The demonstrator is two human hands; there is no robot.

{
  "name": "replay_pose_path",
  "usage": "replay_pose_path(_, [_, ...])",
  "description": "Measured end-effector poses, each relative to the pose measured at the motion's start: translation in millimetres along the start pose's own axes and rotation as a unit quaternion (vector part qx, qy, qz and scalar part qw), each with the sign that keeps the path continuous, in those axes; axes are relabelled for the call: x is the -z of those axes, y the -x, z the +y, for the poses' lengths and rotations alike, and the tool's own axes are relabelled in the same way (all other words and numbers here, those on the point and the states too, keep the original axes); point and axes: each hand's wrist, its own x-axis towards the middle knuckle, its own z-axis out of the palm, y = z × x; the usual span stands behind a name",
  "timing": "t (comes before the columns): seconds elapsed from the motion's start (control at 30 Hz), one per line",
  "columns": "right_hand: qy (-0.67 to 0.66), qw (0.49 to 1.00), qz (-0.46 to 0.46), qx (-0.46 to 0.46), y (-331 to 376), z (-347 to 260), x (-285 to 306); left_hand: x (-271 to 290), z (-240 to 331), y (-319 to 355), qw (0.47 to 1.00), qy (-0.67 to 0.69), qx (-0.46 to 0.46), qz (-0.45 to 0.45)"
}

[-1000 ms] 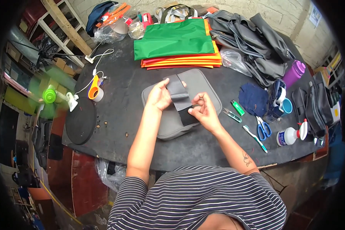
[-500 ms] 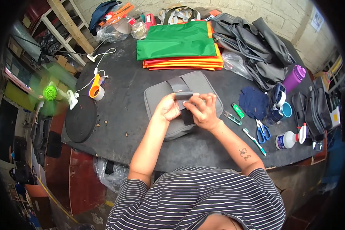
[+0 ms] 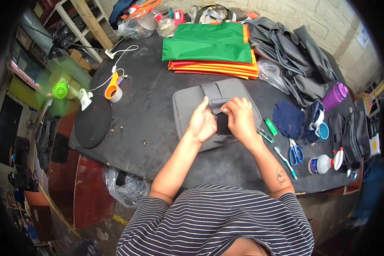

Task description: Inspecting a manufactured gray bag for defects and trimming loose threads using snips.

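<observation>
A grey padded bag with rounded corners lies on the dark table in front of me. A grey strap runs over its top, with a raised flap end and a black patch below. At the flap's right side, my right hand pinches the strap's edge between thumb and fingertips. Beside its left side is my left hand, thumb stretched up and palm partly turned toward the flap; its fingers look loose and apart, some of them hidden.
Right of the bag lie a green lighter, thread snips, a toothbrush, blue scissors and a spray bottle. Behind are folded green and orange fabric and dark grey bags. A green fan spins at left.
My left hand has loosened from the flap, its thumb now pointing up. My right hand still grips the strap. The whole view has shifted a little.
</observation>
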Motion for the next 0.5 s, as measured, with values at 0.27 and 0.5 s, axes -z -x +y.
replay_pose_path(0.27, [0.043,0.991,-0.056,0.118,-5.6,-7.2,5.1,-1.2,-10.5,23.9,0.993,-0.097,-0.070,0.006])
replay_pose_path(0.5, [0.018,0.992,-0.119,0.042,-32.9,7.9,2.2,1.1,-30.8,20.4,0.927,-0.344,-0.141,0.051])
